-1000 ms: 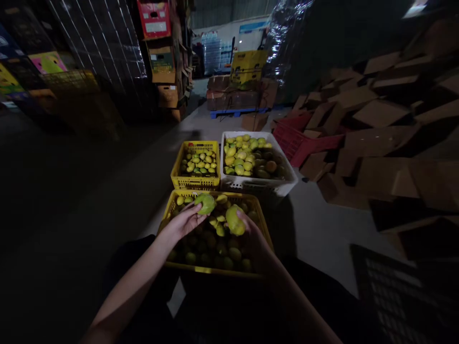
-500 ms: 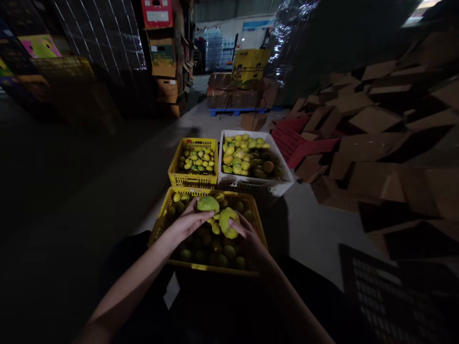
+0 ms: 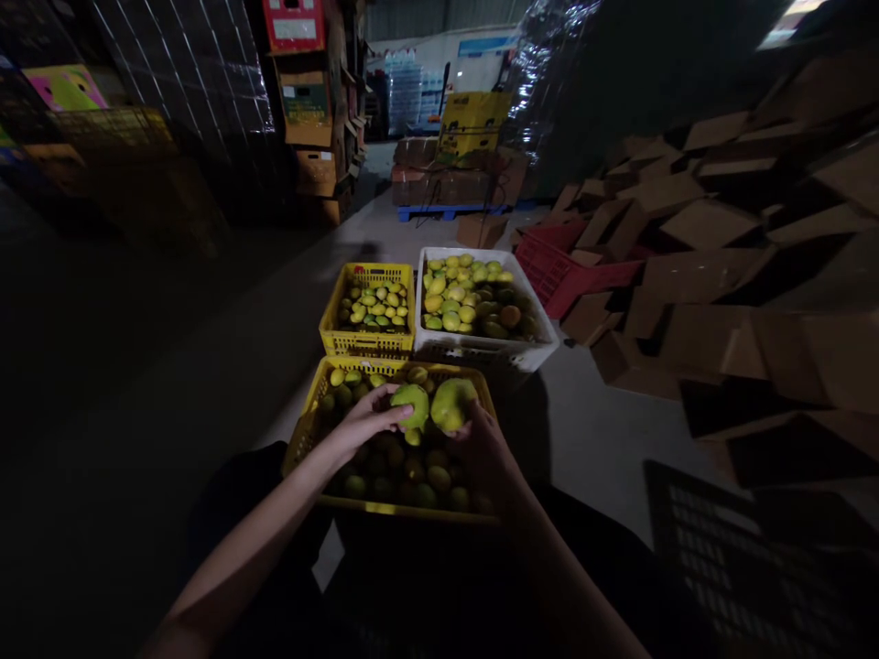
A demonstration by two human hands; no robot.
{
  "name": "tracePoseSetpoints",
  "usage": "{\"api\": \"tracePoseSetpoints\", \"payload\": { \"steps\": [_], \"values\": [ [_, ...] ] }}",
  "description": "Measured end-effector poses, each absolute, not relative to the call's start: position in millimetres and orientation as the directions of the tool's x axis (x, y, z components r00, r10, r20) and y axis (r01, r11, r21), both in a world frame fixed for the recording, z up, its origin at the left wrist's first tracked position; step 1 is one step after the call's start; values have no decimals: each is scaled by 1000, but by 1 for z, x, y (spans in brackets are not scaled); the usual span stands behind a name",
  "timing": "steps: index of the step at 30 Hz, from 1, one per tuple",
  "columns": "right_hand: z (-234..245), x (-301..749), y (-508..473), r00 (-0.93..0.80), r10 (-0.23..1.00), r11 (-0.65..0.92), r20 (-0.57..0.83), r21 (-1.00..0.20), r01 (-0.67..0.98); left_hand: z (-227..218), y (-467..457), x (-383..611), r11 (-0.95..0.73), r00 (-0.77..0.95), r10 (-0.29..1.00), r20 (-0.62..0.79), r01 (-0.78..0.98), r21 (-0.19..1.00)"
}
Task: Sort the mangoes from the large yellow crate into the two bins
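My left hand (image 3: 374, 419) is closed around a green lemon (image 3: 414, 403), its thumb lying across the front of the fruit. A larger yellow-green lemon (image 3: 451, 405) is gripped in my right hand (image 3: 479, 437), whose fingers are partly in shadow behind and below it. Both fruits are held close side by side above the near yellow crate (image 3: 306, 419). Several green and yellow lemons (image 3: 439, 478) fill that crate, many of them in shade.
Behind stand a smaller yellow crate (image 3: 367, 344) and a white crate (image 3: 481, 350), both holding lemons. To the right, a red crate (image 3: 556, 279) leans among piled cardboard boxes (image 3: 714, 275). Stacked boxes (image 3: 309, 110) and a blue pallet (image 3: 446, 211) are farther back.
The lemon in my left hand has been turned and shifted slightly right. My right hand has rotated its lemon and raised it a little. The view has shifted slightly.
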State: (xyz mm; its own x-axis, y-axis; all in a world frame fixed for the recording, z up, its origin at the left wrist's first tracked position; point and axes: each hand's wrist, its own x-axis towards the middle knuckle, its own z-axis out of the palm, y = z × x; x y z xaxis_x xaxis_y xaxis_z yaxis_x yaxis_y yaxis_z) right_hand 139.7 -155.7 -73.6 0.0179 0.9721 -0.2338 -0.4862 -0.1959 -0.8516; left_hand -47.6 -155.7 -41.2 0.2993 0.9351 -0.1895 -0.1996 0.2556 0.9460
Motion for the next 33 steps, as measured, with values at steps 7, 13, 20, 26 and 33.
{"api": "tracePoseSetpoints", "payload": {
  "steps": [7, 13, 20, 26, 33],
  "values": [
    [-61, 139, -163, -54, 993, -120, -108, -806, -579, -41, -159, -43, 277, 332, 929, -167, -319, 906],
    [-64, 140, -168, -58, 997, 39, 50, -984, -173, -39, -157, -46, 94, 265, 964, -29, -233, 968],
    [-72, 132, -166, 36, 926, 368, 375, -922, 123, -43, -150, -56, -229, 199, 955, 221, 15, 973],
    [-64, 133, -169, 57, 917, 378, 395, -905, 195, -43, -149, -57, -227, 201, 954, 223, -1, 974],
    [-57, 140, -169, -150, 988, 10, 32, -989, -147, -35, -153, -59, 141, 296, 948, -120, -54, 988]
  ]
}}
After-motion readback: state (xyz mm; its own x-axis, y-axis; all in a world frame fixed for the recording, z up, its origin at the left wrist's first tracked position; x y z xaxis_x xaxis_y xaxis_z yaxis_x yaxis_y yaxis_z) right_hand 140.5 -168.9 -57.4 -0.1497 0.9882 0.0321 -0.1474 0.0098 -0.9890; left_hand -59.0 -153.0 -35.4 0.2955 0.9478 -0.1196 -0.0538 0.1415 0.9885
